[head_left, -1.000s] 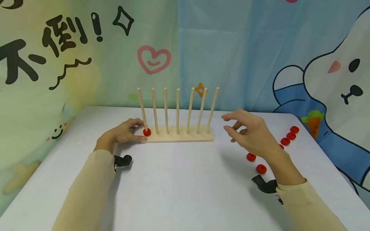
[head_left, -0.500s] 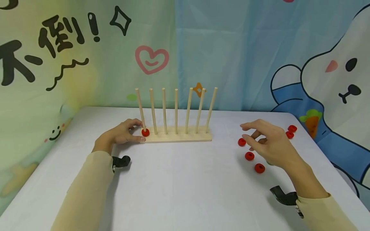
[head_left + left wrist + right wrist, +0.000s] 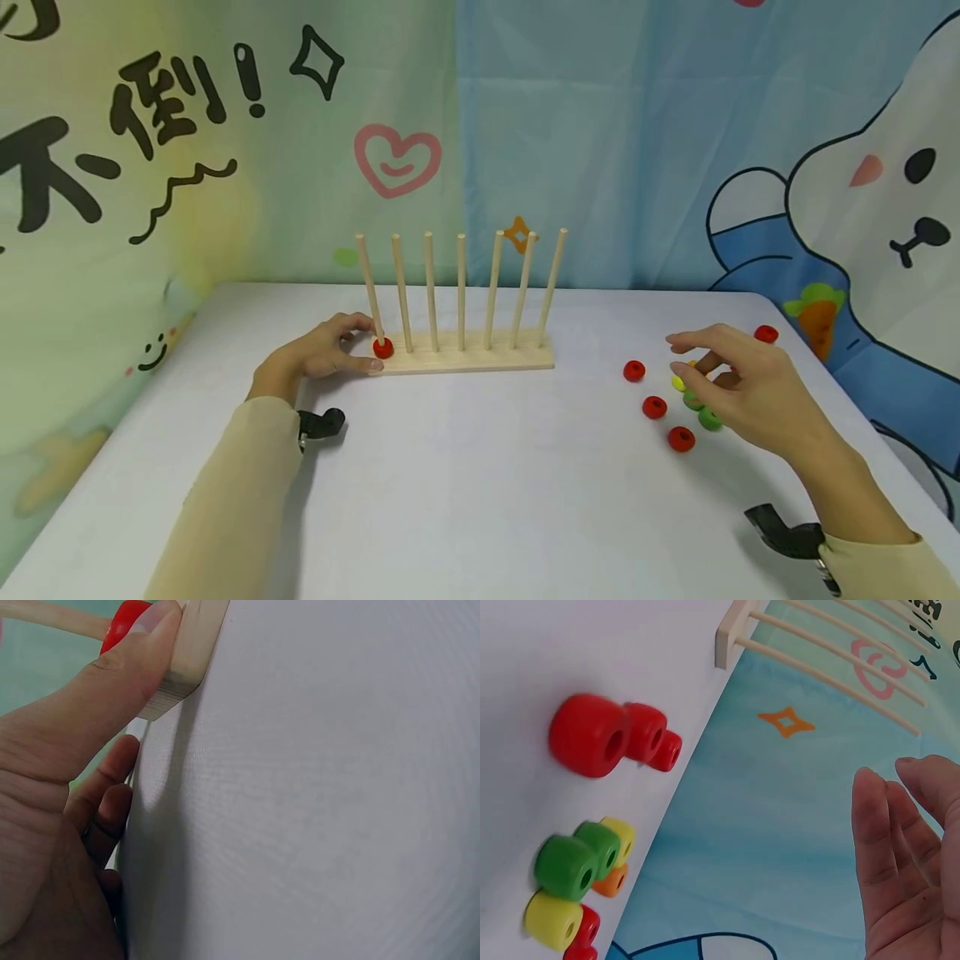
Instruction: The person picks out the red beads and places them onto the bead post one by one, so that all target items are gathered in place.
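A wooden stand with a row of upright pegs sits towards the back of the table. One red bead is at the foot of its leftmost peg. My left hand holds the stand's left end, thumb at the front and index finger behind; in the left wrist view the thumb lies against the wood. Over on the right, my right hand hovers above loose beads, fingers gently bent, nothing between them. It partly hides green beads and a yellow bead.
Three red beads lie in a line left of the right hand. Beyond them in the right wrist view are green, yellow, orange and more red beads. A printed cloth hangs behind the table.
My right hand has moved right and towards me, away from the stand, uncovering red, green and yellow beads. The left hand stays at the stand's end.
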Action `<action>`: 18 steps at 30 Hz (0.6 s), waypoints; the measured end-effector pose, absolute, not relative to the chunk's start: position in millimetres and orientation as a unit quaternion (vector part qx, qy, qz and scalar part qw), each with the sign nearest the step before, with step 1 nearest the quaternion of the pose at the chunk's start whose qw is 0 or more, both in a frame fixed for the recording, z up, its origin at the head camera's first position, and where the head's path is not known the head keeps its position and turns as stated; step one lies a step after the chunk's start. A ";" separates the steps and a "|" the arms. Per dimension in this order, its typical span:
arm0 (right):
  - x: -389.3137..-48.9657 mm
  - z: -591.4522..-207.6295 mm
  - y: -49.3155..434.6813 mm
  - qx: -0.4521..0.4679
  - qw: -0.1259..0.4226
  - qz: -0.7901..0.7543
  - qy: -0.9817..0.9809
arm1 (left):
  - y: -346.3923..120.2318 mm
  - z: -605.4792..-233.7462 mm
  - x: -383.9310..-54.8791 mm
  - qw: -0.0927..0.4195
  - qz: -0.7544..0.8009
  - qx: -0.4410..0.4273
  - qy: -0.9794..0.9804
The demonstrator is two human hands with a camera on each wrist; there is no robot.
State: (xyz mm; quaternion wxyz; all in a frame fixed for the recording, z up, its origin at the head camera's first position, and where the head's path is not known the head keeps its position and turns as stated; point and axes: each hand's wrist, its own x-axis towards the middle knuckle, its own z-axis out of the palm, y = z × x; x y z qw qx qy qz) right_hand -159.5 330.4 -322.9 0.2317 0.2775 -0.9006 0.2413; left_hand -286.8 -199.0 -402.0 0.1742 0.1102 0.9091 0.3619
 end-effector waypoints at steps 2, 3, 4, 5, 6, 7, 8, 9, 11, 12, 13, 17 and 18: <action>-158.2 -324.5 333.6 0.280 0.236 0.234 -0.900 | -198.9 -402.9 -286.9 0.175 0.363 0.109 0.909; -157.3 -325.5 335.1 0.279 0.237 0.231 -0.902 | -198.8 -403.2 -286.9 0.175 0.364 0.109 0.908; -156.2 -325.5 337.1 0.275 0.236 0.226 -0.904 | -198.2 -403.7 -286.8 0.174 0.364 0.111 0.908; -154.8 -325.6 339.1 0.271 0.236 0.221 -0.906 | -197.7 -404.1 -286.7 0.175 0.364 0.114 0.908; -153.6 -326.0 341.0 0.267 0.236 0.217 -0.909 | -197.4 -404.5 -286.9 0.175 0.364 0.116 0.907; -152.3 -326.5 342.8 0.261 0.235 0.214 -0.911 | -197.4 -404.5 -286.9 0.175 0.362 0.115 0.908; -151.2 -327.2 344.4 0.255 0.233 0.211 -0.914 | -197.4 -404.3 -286.8 0.175 0.360 0.115 0.909; -150.5 -328.0 345.8 0.250 0.232 0.209 -0.916 | -197.7 -403.8 -286.7 0.175 0.358 0.116 0.910; -149.5 -329.4 348.5 0.242 0.231 0.206 -0.919 | -198.2 -402.6 -286.6 0.172 0.356 0.116 0.911; -149.2 -330.4 349.8 0.239 0.230 0.206 -0.921 | -198.4 -401.9 -286.7 0.170 0.355 0.116 0.912; -148.9 -331.8 351.3 0.237 0.229 0.207 -0.921 | -198.5 -401.3 -286.8 0.169 0.354 0.116 0.913; -148.0 -337.4 356.5 0.234 0.222 0.210 -0.923 | -198.9 -400.0 -286.7 0.172 0.354 0.118 0.912; -147.8 -338.8 357.8 0.233 0.219 0.210 -0.924 | -199.1 -400.3 -286.8 0.173 0.354 0.118 0.911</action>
